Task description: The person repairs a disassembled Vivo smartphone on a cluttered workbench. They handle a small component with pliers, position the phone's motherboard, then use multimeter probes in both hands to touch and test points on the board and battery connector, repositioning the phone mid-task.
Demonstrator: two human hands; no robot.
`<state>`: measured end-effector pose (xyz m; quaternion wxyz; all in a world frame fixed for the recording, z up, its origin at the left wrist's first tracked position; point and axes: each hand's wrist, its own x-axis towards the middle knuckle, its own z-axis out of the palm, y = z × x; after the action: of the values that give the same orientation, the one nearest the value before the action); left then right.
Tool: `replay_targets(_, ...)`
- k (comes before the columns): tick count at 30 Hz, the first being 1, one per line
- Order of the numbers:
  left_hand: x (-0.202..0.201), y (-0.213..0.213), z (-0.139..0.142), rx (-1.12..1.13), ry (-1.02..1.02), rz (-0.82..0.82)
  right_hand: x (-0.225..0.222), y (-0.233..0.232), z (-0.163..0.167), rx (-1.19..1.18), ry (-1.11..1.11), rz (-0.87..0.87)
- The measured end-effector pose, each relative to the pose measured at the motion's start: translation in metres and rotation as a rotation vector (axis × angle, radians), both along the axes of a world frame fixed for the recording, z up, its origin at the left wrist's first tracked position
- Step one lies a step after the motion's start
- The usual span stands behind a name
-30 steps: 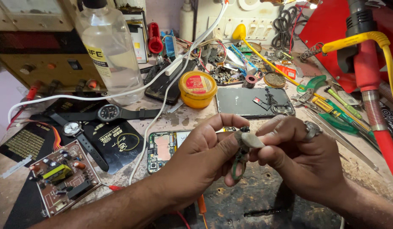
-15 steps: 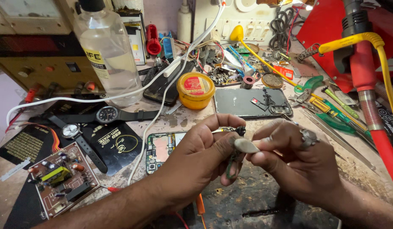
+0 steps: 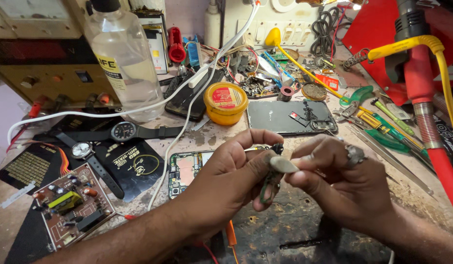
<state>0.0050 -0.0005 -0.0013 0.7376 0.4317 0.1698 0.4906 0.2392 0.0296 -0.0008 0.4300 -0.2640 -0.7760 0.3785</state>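
Both hands have drifted slightly right. From the head view, left hand (image 3: 231, 178) pinches a small green part (image 3: 268, 187); right hand (image 3: 341, 183) grips a pale pick (image 3: 283, 165) against it, above the bench. Best pry gently, fingers braced.

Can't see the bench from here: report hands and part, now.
Left hand pinching small dark part. Right hand pinching pale tool against it. Nothing between them.

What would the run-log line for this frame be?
left hand: pinches small green part | right hand: holds pale pick against it | below: opened phone | behind: yellow tin, bottle
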Motion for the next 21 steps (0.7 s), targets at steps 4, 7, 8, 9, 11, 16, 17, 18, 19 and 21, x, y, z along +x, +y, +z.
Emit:
replay_targets(4,-0.001,0.0,0.001,0.007,0.027,-0.003,0.001,0.0,0.002,0.087,-0.073,-0.006)
replay_targets(7,0.0,0.0,0.002,0.02,0.048,0.007,0.0,-0.001,0.004,0.048,-0.054,-0.01)
replay_targets(8,0.0,0.001,0.003,0.004,0.049,0.01,0.001,-0.002,0.005,0.085,-0.08,0.011)
replay_targets(9,-0.001,0.0,0.003,-0.014,0.051,0.014,0.0,-0.002,0.004,0.121,-0.103,0.034)
replay_targets(11,-0.002,0.001,0.004,0.004,0.058,0.005,0.0,-0.003,0.004,0.093,-0.084,-0.008)
replay_targets(16,-0.004,-0.001,0.005,0.036,0.053,0.008,0.002,-0.003,0.005,0.067,-0.09,-0.006)
replay_targets(17,-0.005,-0.001,0.005,0.039,0.046,0.012,0.003,-0.002,0.005,0.053,-0.082,-0.016)
replay_targets(18,-0.005,-0.001,0.006,0.042,0.038,0.014,0.004,-0.002,0.006,0.039,-0.075,-0.028)
replay_targets(19,-0.006,0.001,0.006,0.028,0.036,0.036,0.005,0.001,0.008,0.045,-0.066,-0.029)
replay_targets(21,-0.012,0.003,0.008,0.0,0.035,0.087,0.006,0.005,0.011,0.059,-0.047,-0.022)
